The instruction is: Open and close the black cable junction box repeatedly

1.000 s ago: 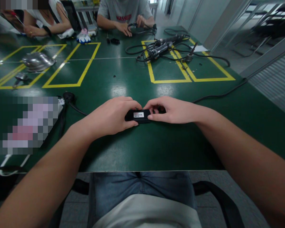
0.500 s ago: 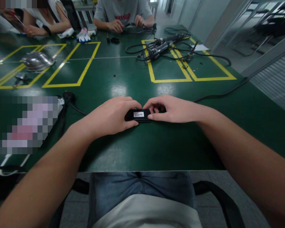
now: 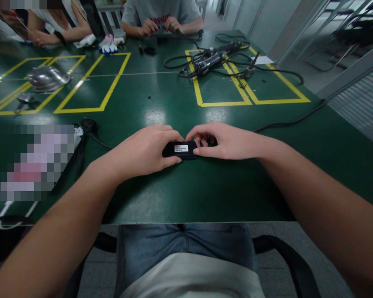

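Note:
A small black box-shaped device with a white printed label (image 3: pixel 181 148) lies on the green table, label up. My left hand (image 3: pixel 152 147) grips its left end, thumb at the near side and fingers at the far side. On the right end, the thumb and forefinger of my right hand (image 3: pixel 216 140) pinch it, the other fingers curled. A black cable with a plug (image 3: pixel 89 125) runs behind my left wrist. Beyond my right wrist another black cable (image 3: pixel 286 124) crosses toward the right edge. Whether either cable joins the device is hidden by my hands.
Yellow tape marks boxes on the table (image 3: pixel 143 186). Black cylindrical tools with cables (image 3: pixel 209 62) lie at the back right, a shiny metal part (image 3: pixel 48 78) at the back left. A blurred-out object (image 3: pixel 37 161) is at left. Gloves (image 3: pixel 108 44) and people working are across the table.
My hands keep their hold on the black device with hardly any movement. Across the table, a person's hands have risen and come closer together around a dark item.

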`<state>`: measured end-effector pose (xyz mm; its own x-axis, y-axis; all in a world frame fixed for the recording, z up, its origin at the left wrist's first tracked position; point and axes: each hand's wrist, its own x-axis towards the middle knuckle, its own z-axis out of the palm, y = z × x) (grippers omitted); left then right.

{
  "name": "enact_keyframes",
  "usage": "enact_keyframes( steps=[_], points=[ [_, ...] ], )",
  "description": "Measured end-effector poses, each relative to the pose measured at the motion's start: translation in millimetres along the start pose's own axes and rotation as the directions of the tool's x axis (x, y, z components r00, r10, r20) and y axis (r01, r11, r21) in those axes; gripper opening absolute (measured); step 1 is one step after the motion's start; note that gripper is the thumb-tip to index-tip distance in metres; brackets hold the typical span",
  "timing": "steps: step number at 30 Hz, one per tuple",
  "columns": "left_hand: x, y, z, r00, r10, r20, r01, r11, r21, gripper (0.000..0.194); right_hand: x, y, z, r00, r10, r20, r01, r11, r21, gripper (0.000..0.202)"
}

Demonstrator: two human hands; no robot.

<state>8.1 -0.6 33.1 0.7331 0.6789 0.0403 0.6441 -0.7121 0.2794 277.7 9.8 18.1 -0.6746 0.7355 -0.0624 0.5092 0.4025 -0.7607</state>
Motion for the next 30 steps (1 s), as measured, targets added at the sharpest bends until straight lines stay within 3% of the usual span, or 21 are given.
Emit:
enact_keyframes(
  steps=[30],
  points=[
    [0.3, -4.3, -0.4, 0.999, 0.032, 0.011, -0.032, 0.999, -0.037, 0.037, 0.5, 1.3, 0.8, 1.0, -0.008, -0.006, 0.008, 1.0, -0.025, 0.03]
  ],
)
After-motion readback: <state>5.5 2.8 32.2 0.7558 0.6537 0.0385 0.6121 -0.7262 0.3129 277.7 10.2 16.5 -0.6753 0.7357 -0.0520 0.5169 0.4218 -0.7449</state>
